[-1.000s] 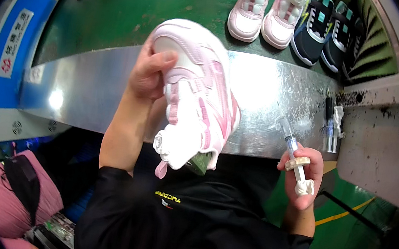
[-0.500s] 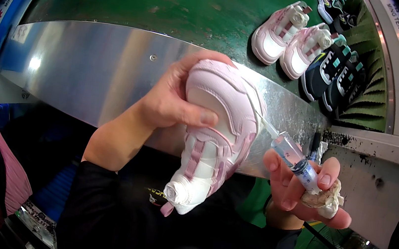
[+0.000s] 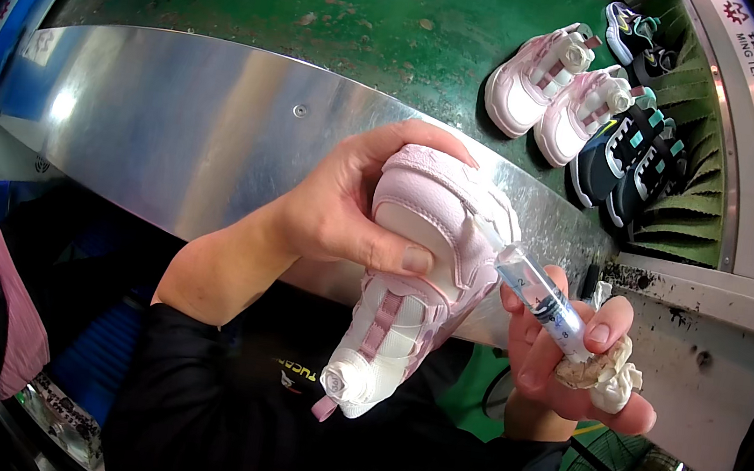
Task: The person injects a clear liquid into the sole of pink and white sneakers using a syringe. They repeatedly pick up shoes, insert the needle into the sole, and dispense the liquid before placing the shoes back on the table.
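Wrapped round the toe end of a pink and white shoe (image 3: 411, 268), my left hand (image 3: 353, 204) keeps it tilted above the metal edge, its thumb across the upper. The shoe's heel points toward my body, and white crumpled stuffing (image 3: 346, 380) sticks out of its opening. In my right hand (image 3: 560, 352) is a clear syringe (image 3: 539, 298) with liquid in the barrel. Its tip reaches the seam between upper and sole on the shoe's right side; whether it touches is too fine to tell. A wad of stained whitish cloth or tissue (image 3: 609, 377) sits between the right fingers.
A polished metal ledge (image 3: 175, 117) borders the green surface (image 3: 264, 5). At the far right stand two pink and white shoes (image 3: 532, 80) and several black shoes (image 3: 621, 162), beside a green strip curtain (image 3: 694, 180). A stained white frame (image 3: 688, 311) lies right of my hand.
The shoe and my left hand have shifted slightly right and toward me, and the shoe has turned a little. The syringe now slants along the shoe's side. The view has shifted slightly.
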Demonstrator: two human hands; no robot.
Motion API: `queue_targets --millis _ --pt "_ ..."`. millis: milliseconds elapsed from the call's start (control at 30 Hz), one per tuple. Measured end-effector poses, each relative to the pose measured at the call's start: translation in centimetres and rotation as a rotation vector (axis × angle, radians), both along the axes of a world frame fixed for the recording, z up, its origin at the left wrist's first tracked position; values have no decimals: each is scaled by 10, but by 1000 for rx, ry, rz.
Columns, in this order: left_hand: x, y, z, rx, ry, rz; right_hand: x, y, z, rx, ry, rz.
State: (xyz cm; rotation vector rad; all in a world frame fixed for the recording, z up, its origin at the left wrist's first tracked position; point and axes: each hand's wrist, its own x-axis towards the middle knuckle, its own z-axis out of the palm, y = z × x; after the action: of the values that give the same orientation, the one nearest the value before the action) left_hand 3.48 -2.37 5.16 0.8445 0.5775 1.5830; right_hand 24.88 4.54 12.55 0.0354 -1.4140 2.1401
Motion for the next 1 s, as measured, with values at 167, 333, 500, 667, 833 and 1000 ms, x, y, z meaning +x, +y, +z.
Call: queue_targets --millis 167,333,500,667,833,1000 --pt "-2 0 1 17 48 26 2 -1 0 6 0 -3" --pt "-5 0 -3 2 67 35 8 0 -2 -4 -12 2" --pt "-5 1 0 -30 64 46 13 1 -7 -39 -14 -4" --pt "-6 0 1 -82 54 57 17 2 -13 -62 2 11" --pt "-6 2 -1 -67 49 67 15 0 -18 -45 28 -58" --pt "-6 3 -2 -80 48 96 18 1 -27 -38 69 -25"
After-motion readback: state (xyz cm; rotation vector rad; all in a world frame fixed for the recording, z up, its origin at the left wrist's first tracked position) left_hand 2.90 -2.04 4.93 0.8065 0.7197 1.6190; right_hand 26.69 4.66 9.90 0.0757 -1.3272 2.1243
